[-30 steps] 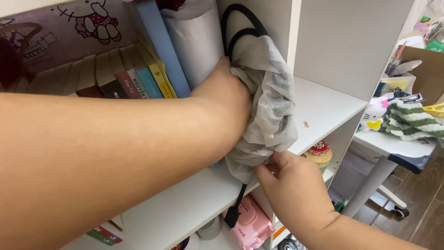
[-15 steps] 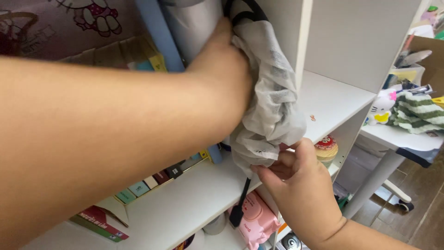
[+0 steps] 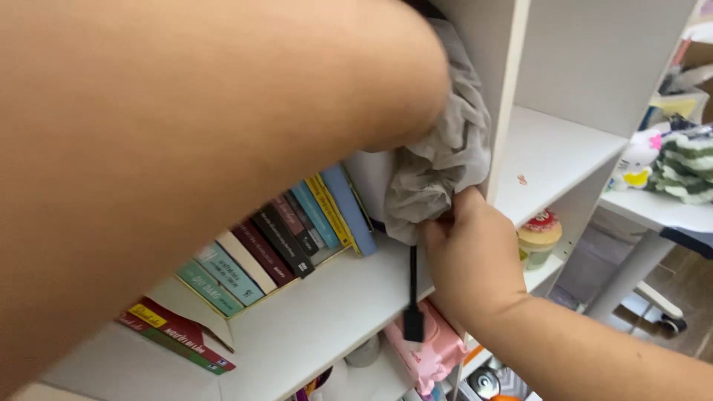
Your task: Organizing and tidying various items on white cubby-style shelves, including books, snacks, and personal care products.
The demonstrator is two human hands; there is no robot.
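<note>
Grey fabric bag (image 3: 445, 156), crumpled, sits in the white shelf unit (image 3: 549, 148) against the upright divider, right of a leaning row of books (image 3: 290, 230). A black strap (image 3: 413, 297) with a flat end hangs from its lower edge past the shelf front. Right hand (image 3: 471, 249) comes up from below, fingers pinched on the bag's bottom hem, wrist bent back, forearm running to the near right. Left forearm (image 3: 208, 141) fills the upper left, reaching far into the compartment; its hand is hidden behind the bag, so its grip cannot be told. Pink packet (image 3: 431, 353) lies on the shelf below. Small lidded jar (image 3: 538, 238) stands to the right.
</note>
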